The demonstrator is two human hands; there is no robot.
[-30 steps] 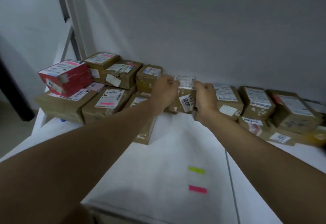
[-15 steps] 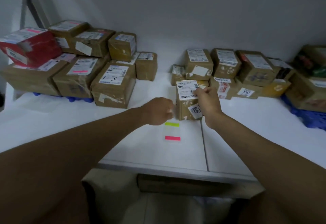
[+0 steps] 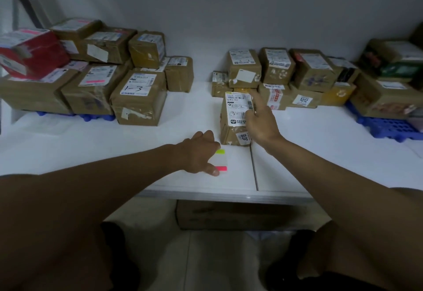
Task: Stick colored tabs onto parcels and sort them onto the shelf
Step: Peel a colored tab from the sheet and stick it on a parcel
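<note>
A small brown parcel [image 3: 233, 128] with a white label and a "3018" sticker stands upright on the white table [image 3: 183, 119], near its front edge. My right hand [image 3: 261, 121] grips the parcel's top right side, fingers curled over the label. Just left of the parcel lies a clear tab sheet [image 3: 223, 160] with a yellow tab [image 3: 220, 152] and a pink tab [image 3: 223, 168]. My left hand [image 3: 199, 153] rests on the sheet's left part, thumb touching beside the pink tab, knuckles raised.
Taped brown parcels [image 3: 137, 98] and a red box [image 3: 32, 54] are stacked at the back left, some with pink tabs. More parcels [image 3: 304, 70] are piled at the back right on a blue pallet [image 3: 386, 128]. A cardboard box [image 3: 229, 215] sits under the table.
My right hand carried the parcel from the back pile to the table's front and set it down. My left hand let go of it and moved onto the tab sheet.
</note>
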